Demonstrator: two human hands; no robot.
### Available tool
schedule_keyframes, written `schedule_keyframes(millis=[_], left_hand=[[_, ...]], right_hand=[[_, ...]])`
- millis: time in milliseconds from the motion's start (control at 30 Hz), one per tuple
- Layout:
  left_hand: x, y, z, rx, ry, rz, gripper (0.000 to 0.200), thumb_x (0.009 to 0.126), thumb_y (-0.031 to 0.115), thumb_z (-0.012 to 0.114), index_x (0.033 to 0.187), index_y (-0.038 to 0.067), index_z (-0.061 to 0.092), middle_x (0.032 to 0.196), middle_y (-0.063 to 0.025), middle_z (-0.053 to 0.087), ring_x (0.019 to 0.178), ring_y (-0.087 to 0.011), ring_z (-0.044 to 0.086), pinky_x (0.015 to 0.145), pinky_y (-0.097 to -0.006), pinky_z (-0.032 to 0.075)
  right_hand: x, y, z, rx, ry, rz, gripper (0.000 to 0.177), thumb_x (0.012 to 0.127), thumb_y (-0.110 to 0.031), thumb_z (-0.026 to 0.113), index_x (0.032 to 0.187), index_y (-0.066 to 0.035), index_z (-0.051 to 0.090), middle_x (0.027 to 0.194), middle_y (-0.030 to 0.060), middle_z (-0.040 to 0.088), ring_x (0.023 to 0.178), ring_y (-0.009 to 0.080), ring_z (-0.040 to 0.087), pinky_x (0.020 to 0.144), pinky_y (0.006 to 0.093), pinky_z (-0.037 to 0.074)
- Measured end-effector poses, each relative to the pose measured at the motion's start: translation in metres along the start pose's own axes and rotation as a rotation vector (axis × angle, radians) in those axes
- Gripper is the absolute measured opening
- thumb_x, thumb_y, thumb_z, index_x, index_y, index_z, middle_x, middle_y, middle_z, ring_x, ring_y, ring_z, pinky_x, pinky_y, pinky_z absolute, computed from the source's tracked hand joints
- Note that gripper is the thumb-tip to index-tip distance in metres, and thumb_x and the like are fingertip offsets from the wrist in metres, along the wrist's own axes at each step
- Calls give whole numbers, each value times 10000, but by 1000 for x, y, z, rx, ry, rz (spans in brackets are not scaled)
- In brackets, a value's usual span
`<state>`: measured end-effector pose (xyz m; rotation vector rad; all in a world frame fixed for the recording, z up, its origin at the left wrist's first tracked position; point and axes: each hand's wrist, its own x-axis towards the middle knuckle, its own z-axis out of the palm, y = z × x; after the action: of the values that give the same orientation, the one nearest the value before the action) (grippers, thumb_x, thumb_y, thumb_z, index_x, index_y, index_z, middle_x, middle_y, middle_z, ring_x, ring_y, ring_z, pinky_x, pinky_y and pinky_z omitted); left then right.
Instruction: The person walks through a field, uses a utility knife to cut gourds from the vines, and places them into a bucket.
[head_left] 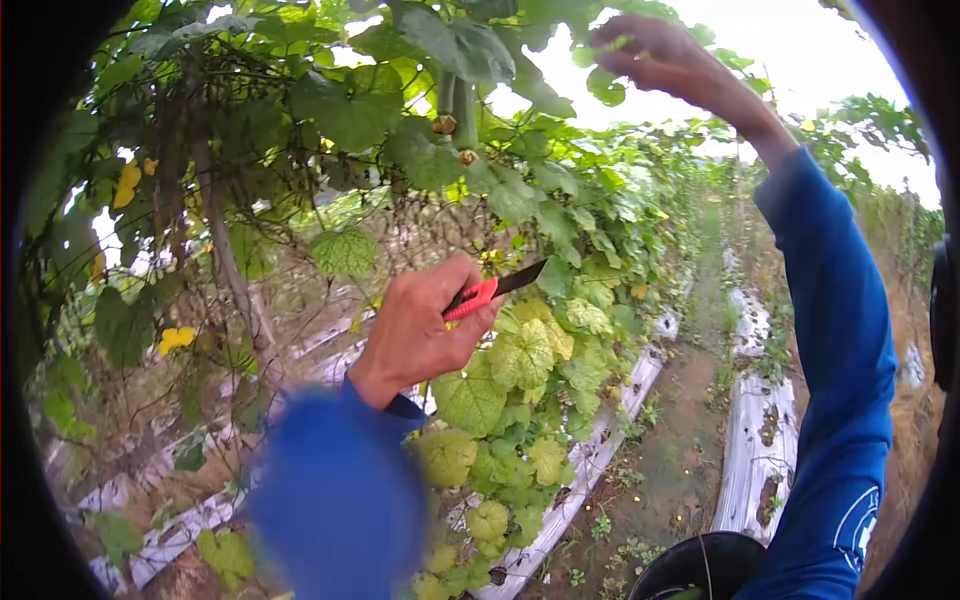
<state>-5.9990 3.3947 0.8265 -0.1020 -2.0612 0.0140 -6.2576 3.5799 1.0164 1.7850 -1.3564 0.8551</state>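
Note:
My left hand (420, 320) is closed round a utility knife (473, 298) with a red handle. Its dark blade (523, 276) points up and to the right, in front of the leafy vines. High at the upper right, my right hand (655, 55) is raised with its fingers curled in. A bit of green shows at its fingertips, but blur hides what they hold. Between the hands, further up, two long green gourds (464, 115) hang among the leaves, each with a dried blossom (443, 125) at its lower end.
A wall of climbing vines (520, 355) runs along the left and middle. White plastic mulch strips (755, 450) border a dirt path (680, 440). A black bucket (655, 572) stands at the bottom, beside my right sleeve. Yellow flowers (176, 340) dot the left side.

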Motion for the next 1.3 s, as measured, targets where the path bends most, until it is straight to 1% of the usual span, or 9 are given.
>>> schedule_keyframes(millis=[33,100,433,600,767,833,867,1000,1300], left_hand=[[7,7,-5,67,32,-1,237,860,172,698,751,49,528,582,-77,414,509,-177,384,485,-318,338],[24,12,-11,226,61,44,194,852,152,697,784,51,546,584,-69,441,514,-166,411,491,-307,355],[165,83,-35,602,163,-8,278,902,243,630,772,25,516,601,-88,469,542,-201,429,530,-355,376],[225,86,-48,630,191,-35,261,819,174,549,1020,25,623,724,-224,634,658,-387,628,603,-444,482],[241,92,-51,595,184,-80,369,861,351,524,898,-6,610,756,-181,608,723,-311,593,690,-425,434],[256,81,-62,595,150,-70,389,860,345,537,932,-32,600,737,-161,590,697,-278,566,674,-406,425],[262,71,-66,555,158,-86,385,864,337,546,981,-25,609,735,-121,579,675,-232,532,652,-384,410],[257,66,-64,355,169,-172,360,851,326,562,978,-9,604,754,-115,574,689,-215,518,655,-376,409],[307,67,-74,1012,-26,229,427,785,313,520,1048,-15,595,1014,-279,649,966,-459,605,818,-495,464]], right_hand=[[30,14,12,5,86,-49,647,903,-576,575,1250,-30,588,1162,119,638,982,212,625,796,356,513],[58,-2,28,188,296,-121,559,873,-396,554,1132,97,592,747,146,647,545,213,620,528,348,532],[164,21,31,424,760,-114,381,804,-373,595,842,-14,716,719,152,676,632,244,654,614,405,508],[180,24,25,371,683,-125,388,765,-371,626,758,11,696,705,186,656,646,276,637,629,433,479],[206,41,41,228,555,-216,325,780,-304,633,884,-17,745,782,185,684,697,294,650,638,414,484],[253,61,49,190,874,-721,318,830,-295,621,1027,-78,744,930,113,702,756,227,632,643,370,475],[234,43,33,657,340,-416,299,896,-266,588,1129,-127,714,1092,29,662,839,173,602,699,318,477],[248,76,44,655,144,-549,307,924,-220,578,1201,-128,672,1057,-22,632,839,126,564,719,288,465],[264,93,77,127,609,-799,293,892,-156,582,1168,-109,670,959,13,632,781,164,572,674,329,463]])
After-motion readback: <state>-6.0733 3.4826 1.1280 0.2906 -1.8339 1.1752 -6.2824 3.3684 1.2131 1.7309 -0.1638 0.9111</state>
